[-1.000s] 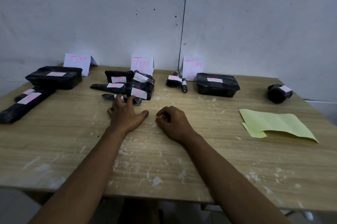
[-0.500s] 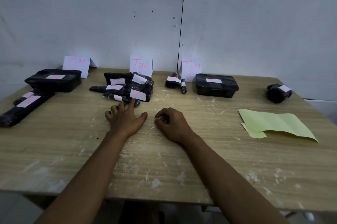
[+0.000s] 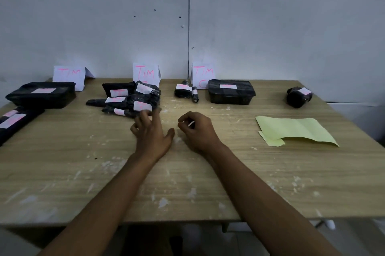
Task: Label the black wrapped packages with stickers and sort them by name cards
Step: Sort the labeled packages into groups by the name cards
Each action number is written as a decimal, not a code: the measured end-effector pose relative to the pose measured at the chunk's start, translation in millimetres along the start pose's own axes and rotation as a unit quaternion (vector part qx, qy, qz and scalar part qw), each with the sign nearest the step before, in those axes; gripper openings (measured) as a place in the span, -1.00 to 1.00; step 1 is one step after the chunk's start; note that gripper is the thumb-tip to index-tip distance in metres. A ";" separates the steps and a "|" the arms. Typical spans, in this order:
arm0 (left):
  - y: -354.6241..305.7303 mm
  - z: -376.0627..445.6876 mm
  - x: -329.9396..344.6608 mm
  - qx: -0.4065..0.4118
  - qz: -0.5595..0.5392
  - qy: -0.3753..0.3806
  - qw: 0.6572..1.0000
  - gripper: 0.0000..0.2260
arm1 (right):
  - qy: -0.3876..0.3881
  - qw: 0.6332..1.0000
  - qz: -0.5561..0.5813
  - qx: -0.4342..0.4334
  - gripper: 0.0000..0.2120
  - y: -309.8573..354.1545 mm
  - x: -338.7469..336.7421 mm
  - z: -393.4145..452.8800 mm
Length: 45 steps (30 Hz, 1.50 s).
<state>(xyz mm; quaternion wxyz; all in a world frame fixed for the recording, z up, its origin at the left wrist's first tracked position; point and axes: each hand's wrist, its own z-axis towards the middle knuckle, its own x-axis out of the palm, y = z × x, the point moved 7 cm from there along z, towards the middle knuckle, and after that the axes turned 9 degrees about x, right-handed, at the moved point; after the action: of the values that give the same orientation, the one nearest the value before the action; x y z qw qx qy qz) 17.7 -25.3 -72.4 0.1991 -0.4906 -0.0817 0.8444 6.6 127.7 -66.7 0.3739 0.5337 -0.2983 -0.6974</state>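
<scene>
A: Far left: tray-shaped package (image 3: 41, 94) under first name card (image 3: 69, 75). Centre: labelled pile (image 3: 133, 97) below second name card (image 3: 146, 73). Left hand (image 3: 151, 131) flat on desk (image 3: 83, 162), fingers (image 3: 143, 114) spread, tips touching the pile's near edge.

B: Right hand (image 3: 198, 129)?

A: Curled, fingers pinching something small and pale. Sorting step, probably nearly done. Far right: lone round package (image 3: 298, 97), already stickered, well apart from any card. Next: carry to matching card.
</scene>
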 end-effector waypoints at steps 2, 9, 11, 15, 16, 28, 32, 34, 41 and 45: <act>-33.2 -2.3 8.7 0.067 -0.040 0.001 0.997 -0.48 | -0.036 0.999 -0.021 -0.009 -0.94 -7.8 -21.9 -1.9; -145.9 -9.2 62.3 0.213 -0.135 0.105 0.962 -0.61 | -0.178 0.964 -0.186 0.072 -0.84 -62.2 -126.1 -18.5; -170.9 -9.9 74.8 0.237 -0.145 0.131 0.952 -0.61 | -0.180 0.937 -0.271 0.128 -0.72 -79.4 -149.5 -25.4; -209.0 -5.8 97.3 0.259 -0.150 0.155 0.941 -0.58 | -0.170 0.910 -0.303 0.228 -0.63 -105.8 -176.9 -38.5; -217.6 -4.5 104.0 0.256 -0.148 0.163 0.941 -0.56 | -0.167 0.905 -0.302 0.250 -0.63 -112.8 -182.0 -41.3; -283.4 19.8 155.2 0.291 -0.146 0.244 0.913 -0.56 | -0.227 0.876 -0.296 0.305 -0.71 -145.3 -242.4 -37.0; -290.3 31.1 165.9 0.293 -0.187 0.276 0.896 -0.56 | -0.251 0.881 -0.252 0.312 -0.67 -153.5 -256.8 -14.5; -291.1 35.0 170.2 0.290 -0.197 0.277 0.895 -0.55 | -0.255 0.877 -0.251 0.321 -0.62 -161.3 -265.3 0.3; -294.0 37.1 173.4 0.294 -0.178 0.270 0.899 -0.42 | -0.296 0.862 -0.204 0.358 -0.34 -193.4 -289.8 50.7; -292.7 37.9 175.5 0.294 -0.172 0.278 0.898 -0.45 | -0.268 0.869 -0.196 0.368 -0.33 -207.3 -284.5 69.8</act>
<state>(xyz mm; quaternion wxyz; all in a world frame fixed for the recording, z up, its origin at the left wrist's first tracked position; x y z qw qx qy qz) -17.1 315.5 -95.4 0.4913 -0.6025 0.1460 0.6118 -60.1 480.2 -69.8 -0.0884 0.4730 -0.5109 -0.7124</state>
